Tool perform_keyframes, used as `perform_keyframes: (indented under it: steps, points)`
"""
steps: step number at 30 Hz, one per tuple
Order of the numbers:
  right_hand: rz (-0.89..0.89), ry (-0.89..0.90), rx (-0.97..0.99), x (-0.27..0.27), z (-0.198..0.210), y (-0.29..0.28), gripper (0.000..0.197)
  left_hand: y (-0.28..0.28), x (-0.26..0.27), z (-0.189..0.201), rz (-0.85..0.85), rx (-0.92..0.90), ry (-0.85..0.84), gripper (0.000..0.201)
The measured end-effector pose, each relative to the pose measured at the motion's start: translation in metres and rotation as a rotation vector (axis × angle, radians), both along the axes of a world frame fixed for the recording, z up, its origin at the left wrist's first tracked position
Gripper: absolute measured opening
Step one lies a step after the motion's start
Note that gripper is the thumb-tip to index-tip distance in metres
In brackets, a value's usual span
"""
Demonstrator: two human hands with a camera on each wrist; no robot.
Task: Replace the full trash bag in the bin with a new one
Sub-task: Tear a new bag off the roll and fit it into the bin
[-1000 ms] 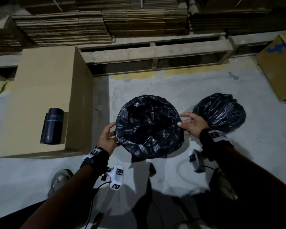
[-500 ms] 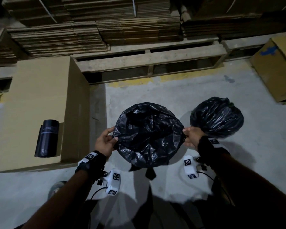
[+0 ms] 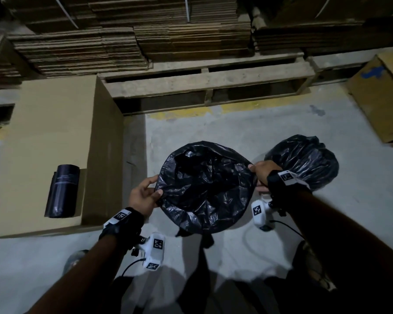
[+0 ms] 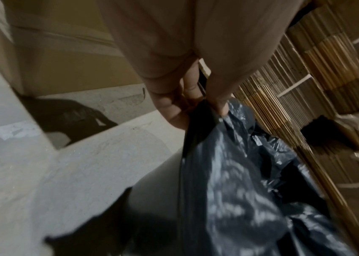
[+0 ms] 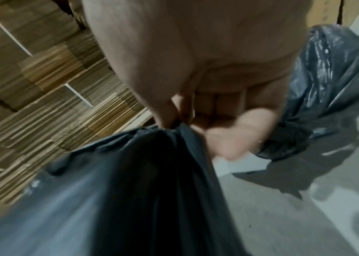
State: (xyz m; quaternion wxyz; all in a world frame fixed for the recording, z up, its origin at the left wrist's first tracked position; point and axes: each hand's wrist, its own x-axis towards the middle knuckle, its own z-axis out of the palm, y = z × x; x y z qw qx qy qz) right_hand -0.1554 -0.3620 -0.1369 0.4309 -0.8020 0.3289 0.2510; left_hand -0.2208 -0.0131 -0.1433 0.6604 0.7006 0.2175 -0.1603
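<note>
Stretching new bag (image 3: 204, 189) over bin rim at centre — left hand (image 3: 143, 197), right hand (image 3: 262, 173) both pinching its edge; pull evenly, avoid tearing.

bin (image 3: 192, 234) hidden under new bag (image 3: 204, 189) — wrist views blurred

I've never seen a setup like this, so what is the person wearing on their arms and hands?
The hands are bare: left hand, right hand. Each wrist carries a black band topped with a white tag printed with a black square code, plus a small white camera unit bearing similar codes and trailing a thin black cable.
</note>
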Motion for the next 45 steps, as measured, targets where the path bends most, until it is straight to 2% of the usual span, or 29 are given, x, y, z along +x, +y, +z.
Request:
perform_keyframes:
  steps: [1,3,4,6,8,12,15,16,19,20,21,23,24,27,31,32,34,37,39,41,45]
  points:
    - [0.043,0.051,-0.034,0.003,0.001,0.003,0.029,-0.001,0.0,0.001,-0.013,0.007,-0.003,0.044]
    - [0.248,0.091,-0.195,0.011,0.006,0.008,0.052,-0.003,0.001,0.003,-0.049,0.018,-0.008,0.045]
    - [0.324,0.058,-0.276,0.017,0.01,0.011,0.055,-0.004,0.003,0.003,-0.06,0.025,-0.012,0.045]
    - [0.429,0.022,-0.339,0.024,0.014,0.015,0.051,-0.005,0.004,0.002,-0.07,0.055,-0.031,0.045]
    - [0.581,0.059,-0.441,0.025,0.01,0.016,0.051,-0.005,0.004,0.002,-0.072,0.086,-0.055,0.045]
    - [0.745,0.097,-0.536,0.013,0.006,0.012,0.04,-0.003,0.004,0.004,-0.12,0.142,-0.109,0.044]
    - [0.657,0.02,-0.467,-0.003,0.0,0.007,0.028,-0.003,0.004,0.004,-0.124,0.177,-0.124,0.04]
    - [0.559,0.012,-0.34,-0.01,-0.005,0.004,0.025,-0.002,0.004,0.004,-0.121,0.189,-0.122,0.04]
    - [0.077,0.042,0.285,-0.034,-0.007,-0.002,0.022,-0.001,0.002,0.006,-0.085,0.151,-0.092,0.041]
    - [-0.026,0.05,0.409,-0.042,-0.006,-0.004,0.02,0.0,0.0,0.007,-0.068,0.142,-0.083,0.041]
    - [-0.077,0.047,0.486,-0.05,-0.004,-0.004,0.023,0.0,-0.002,0.009,-0.053,0.14,-0.076,0.04]
    - [-0.061,0.039,0.546,-0.062,-0.008,-0.008,0.042,-0.002,-0.006,0.012,-0.027,0.129,-0.071,0.04]
    - [-0.059,0.037,0.529,-0.065,-0.013,-0.01,0.047,-0.003,-0.008,0.014,-0.017,0.122,-0.069,0.041]
    - [-0.132,-0.015,0.515,-0.071,-0.022,-0.01,0.044,-0.004,-0.013,0.019,-0.009,0.119,-0.037,0.041]
    - [-0.171,-0.097,0.499,-0.071,-0.023,-0.001,0.027,0.0,-0.014,0.022,-0.008,0.127,-0.003,0.041]
    - [-0.165,-0.112,0.443,-0.069,-0.023,0.001,0.021,0.001,-0.014,0.023,-0.015,0.135,-0.002,0.04]
    - [-0.098,-0.112,0.253,-0.064,-0.023,0.003,0.009,0.001,-0.012,0.023,-0.026,0.136,0.007,0.04]
    - [-0.003,-0.042,0.02,-0.058,-0.026,0.002,0.013,-0.001,-0.007,0.02,-0.037,0.125,0.009,0.04]
    - [-0.008,-0.019,-0.038,-0.059,-0.03,0.002,0.031,-0.003,-0.005,0.018,-0.045,0.125,0.006,0.041]
    - [0.126,-0.032,-0.128,-0.058,-0.033,0.003,0.044,-0.003,-0.004,0.016,-0.046,0.122,0.007,0.042]
    - [0.197,-0.043,-0.194,-0.048,-0.033,0.006,0.022,-0.002,-0.003,0.016,-0.012,0.108,0.024,0.04]
